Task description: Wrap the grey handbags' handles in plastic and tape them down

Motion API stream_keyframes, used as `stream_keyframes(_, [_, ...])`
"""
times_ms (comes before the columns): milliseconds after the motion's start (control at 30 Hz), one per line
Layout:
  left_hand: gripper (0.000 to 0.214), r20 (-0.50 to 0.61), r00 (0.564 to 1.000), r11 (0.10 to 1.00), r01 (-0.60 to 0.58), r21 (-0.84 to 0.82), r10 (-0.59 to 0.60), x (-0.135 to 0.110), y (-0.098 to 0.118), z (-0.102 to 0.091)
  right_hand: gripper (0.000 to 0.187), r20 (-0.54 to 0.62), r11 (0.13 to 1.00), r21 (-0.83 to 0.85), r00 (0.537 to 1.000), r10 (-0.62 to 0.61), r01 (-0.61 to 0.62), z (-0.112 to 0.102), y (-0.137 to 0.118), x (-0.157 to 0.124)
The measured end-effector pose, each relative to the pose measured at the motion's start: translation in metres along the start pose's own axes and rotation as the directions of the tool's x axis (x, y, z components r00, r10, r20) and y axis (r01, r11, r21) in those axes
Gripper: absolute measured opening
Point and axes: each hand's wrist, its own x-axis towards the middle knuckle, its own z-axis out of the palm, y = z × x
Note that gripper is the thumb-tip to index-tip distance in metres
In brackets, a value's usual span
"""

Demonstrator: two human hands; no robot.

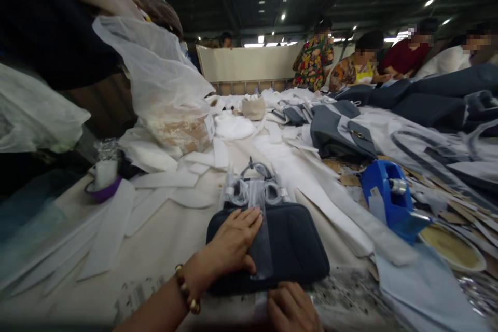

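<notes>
Uneven pressure from the left hand point(233, 236) could, I judge, wrinkle or skew the clear, glossy plastic strip point(265, 249) running over the dark navy, rounded rectangular bag point(298, 238), which lies flat on the beige tabletop point(171, 238). That hand rests palm down on the bag, fingers extended, thumb apart; the right hand point(292, 306) curls by its near edge, whether pinching anything I cannot tell

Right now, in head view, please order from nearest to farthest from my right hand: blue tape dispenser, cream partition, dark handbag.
1. Dark handbag: just in front of your right hand.
2. Blue tape dispenser: farther forward, to the right.
3. Cream partition: far in the background.
</notes>
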Motion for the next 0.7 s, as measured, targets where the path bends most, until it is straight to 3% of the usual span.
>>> stream_keyframes(200, [0.108, 0.027, 1.0, 0.999, 0.005, 0.043, -0.007, 0.0, 0.001, 0.002, 0.039, 0.074, 0.993, 0.116, 0.997, -0.02, 0.011, -0.018, -0.004, 0.02])
stream_keyframes(400, [0.109, 0.036, 0.999, 0.997, -0.008, 0.081, 0.006, 0.004, -0.001, 0.003, 0.042, 0.161, 0.969, 0.244, 0.987, -0.006, -0.034, -0.026, -0.009, 0.021])
stream_keyframes(700, [0.108, 0.057, 0.998, 0.999, 0.023, 0.027, -0.024, 0.003, 0.004, -0.001, 0.048, 0.267, 0.976, 0.216, 0.963, -0.04, -0.02, -0.027, -0.011, 0.017])
